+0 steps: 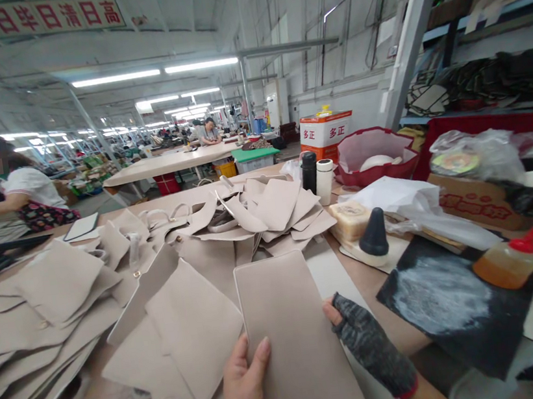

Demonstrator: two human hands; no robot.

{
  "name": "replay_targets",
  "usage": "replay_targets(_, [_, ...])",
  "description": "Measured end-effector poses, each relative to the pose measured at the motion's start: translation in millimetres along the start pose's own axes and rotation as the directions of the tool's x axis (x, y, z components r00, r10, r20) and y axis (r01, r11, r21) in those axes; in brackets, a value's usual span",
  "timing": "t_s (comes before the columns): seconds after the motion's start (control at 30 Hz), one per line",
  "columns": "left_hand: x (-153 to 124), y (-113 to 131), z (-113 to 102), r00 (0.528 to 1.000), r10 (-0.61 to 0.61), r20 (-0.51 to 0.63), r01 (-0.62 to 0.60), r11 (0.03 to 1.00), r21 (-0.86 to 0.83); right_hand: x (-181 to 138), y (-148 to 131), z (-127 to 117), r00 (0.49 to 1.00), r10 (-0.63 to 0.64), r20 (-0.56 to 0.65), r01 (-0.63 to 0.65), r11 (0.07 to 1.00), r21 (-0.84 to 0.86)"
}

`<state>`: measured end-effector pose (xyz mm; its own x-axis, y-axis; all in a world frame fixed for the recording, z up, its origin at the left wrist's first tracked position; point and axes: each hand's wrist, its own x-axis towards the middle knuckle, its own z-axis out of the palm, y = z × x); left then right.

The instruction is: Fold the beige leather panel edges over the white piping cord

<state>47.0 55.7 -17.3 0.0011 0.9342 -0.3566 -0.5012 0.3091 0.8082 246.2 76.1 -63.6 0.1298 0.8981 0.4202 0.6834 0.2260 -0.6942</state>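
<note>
A long beige leather panel (288,327) with rounded far corners lies lengthwise in front of me, held up over the table. My left hand (245,389) grips its near left edge, thumb on top. My right hand (371,346), in a dark fingerless glove, pinches its right edge. Under and around the panel lie several more beige cut pieces (189,321), some folded.
Heaps of beige pieces (40,308) cover the table's left and middle. To the right are a black glue-smeared board (447,300), an amber squeeze bottle with red tip (510,259), a black cone (373,234), two flasks (317,176) and a red basket (373,153). A person (24,192) works at far left.
</note>
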Motion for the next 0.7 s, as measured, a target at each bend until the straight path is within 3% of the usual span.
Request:
replay_targets(0.3, [1, -10, -3, 1.000, 0.011, -0.018, -0.010, 0.999, 0.035, 9, -2, -1, 1.000, -0.007, -0.014, 0.007, 1.000, 0.019])
replay_targets(0.6, [-3, -10, -2, 1.000, -0.028, 0.006, 0.028, 0.997, 0.078, 33, -4, -9, 0.993, 0.112, -0.025, -0.107, 0.984, 0.140])
replay_targets(0.7, [-4, -6, -1, 0.998, -0.051, 0.025, 0.048, 0.995, 0.090, 39, -5, -13, 0.986, 0.160, 0.054, -0.168, 0.958, 0.232])
